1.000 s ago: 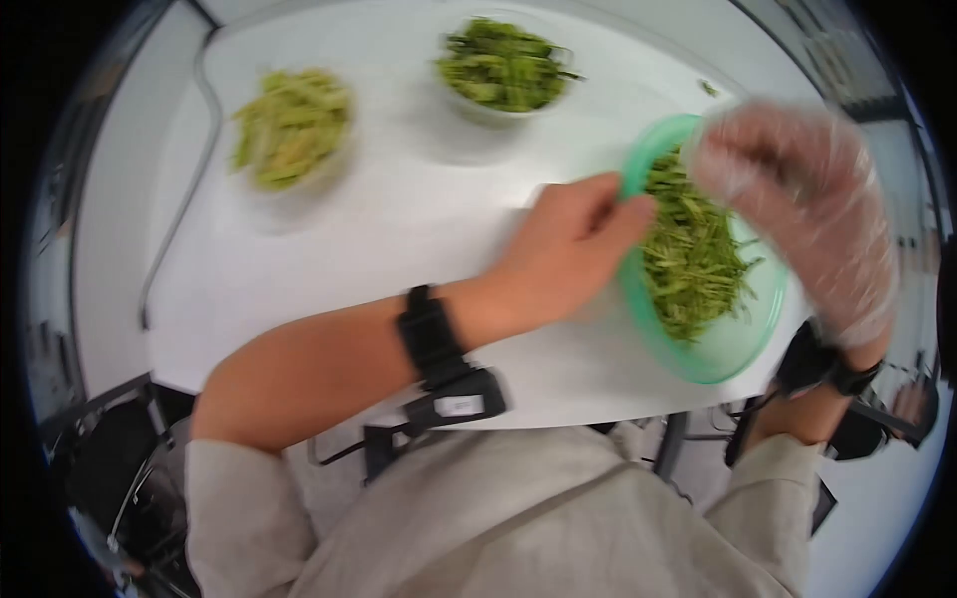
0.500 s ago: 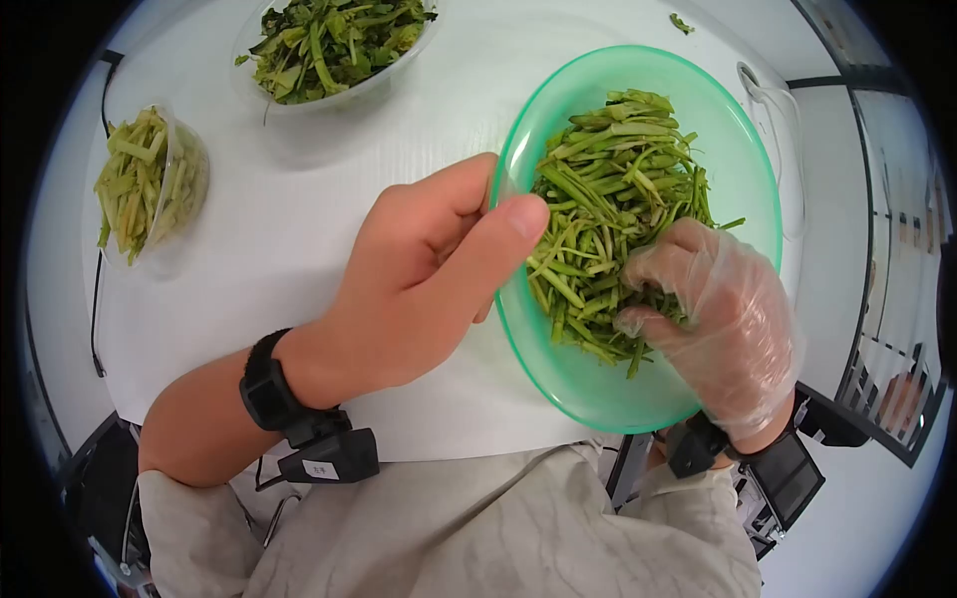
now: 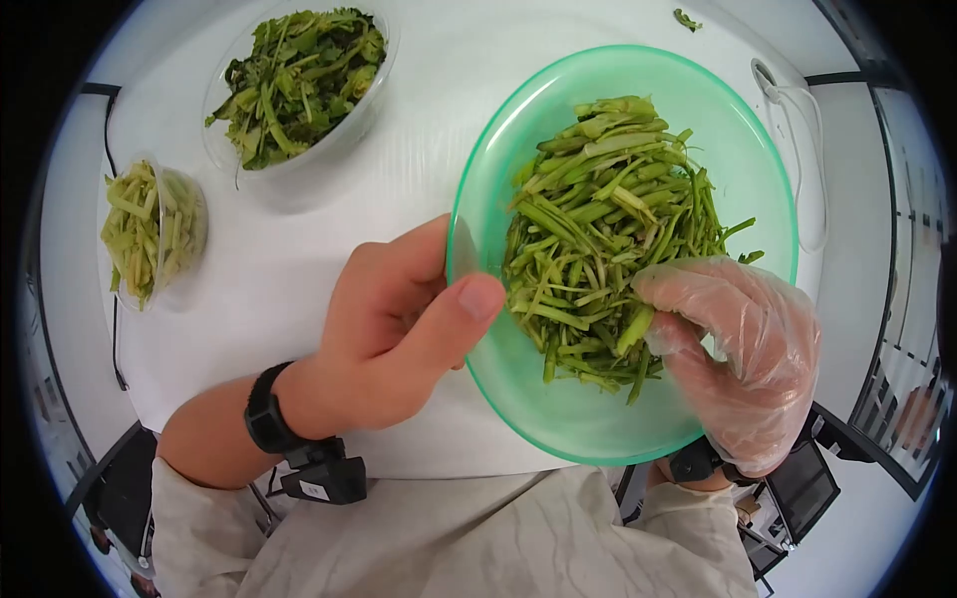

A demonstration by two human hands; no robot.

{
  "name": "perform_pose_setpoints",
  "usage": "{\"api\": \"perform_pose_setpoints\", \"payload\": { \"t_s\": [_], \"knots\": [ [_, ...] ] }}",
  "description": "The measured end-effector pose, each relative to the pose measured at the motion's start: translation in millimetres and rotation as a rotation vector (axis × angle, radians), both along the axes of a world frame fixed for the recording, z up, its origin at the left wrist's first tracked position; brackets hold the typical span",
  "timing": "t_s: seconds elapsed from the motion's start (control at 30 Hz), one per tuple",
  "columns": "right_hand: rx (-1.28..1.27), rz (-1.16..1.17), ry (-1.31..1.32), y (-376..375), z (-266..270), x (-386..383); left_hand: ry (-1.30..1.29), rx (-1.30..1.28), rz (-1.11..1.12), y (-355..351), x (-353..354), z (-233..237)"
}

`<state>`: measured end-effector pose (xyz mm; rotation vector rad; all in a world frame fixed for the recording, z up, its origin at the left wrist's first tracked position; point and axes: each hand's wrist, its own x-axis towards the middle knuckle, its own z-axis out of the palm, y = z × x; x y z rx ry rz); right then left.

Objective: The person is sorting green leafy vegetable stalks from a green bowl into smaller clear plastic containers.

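Note:
A green translucent plate holds a heap of cut green stems. My bare left hand grips the plate's left rim, thumb on top and fingers beneath. My right hand, in a clear plastic glove, is over the right side of the plate. Its thumb and fingertips pinch a short green stem at the lower right edge of the heap.
A clear bowl of leafy greens stands at the upper left. Left of it and lower is a small clear tub of pale stems. A leaf scrap lies at the top, and a white cable runs along the right.
My right hand has lifted slightly from the heap, with a stem now showing at its fingertips. The view has shifted, so the bowl and tub appear lower. My left hand still holds the rim.

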<state>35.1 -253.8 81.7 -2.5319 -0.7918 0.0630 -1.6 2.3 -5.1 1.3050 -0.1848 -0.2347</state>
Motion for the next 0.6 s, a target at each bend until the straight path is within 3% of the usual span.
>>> {"api": "perform_pose_setpoints", "payload": {
  "t_s": [0.37,0.6],
  "knots": [
    [0.151,-0.17,-0.016,-2.0,-7.3,-0.2,0.013,0.003,-0.044,3.4,-1.2,2.4],
    [0.189,-0.15,-0.019,0.1,2.2,4.9,0.088,-0.004,-0.042,1.3,-1.2,11.7]
  ]
}}
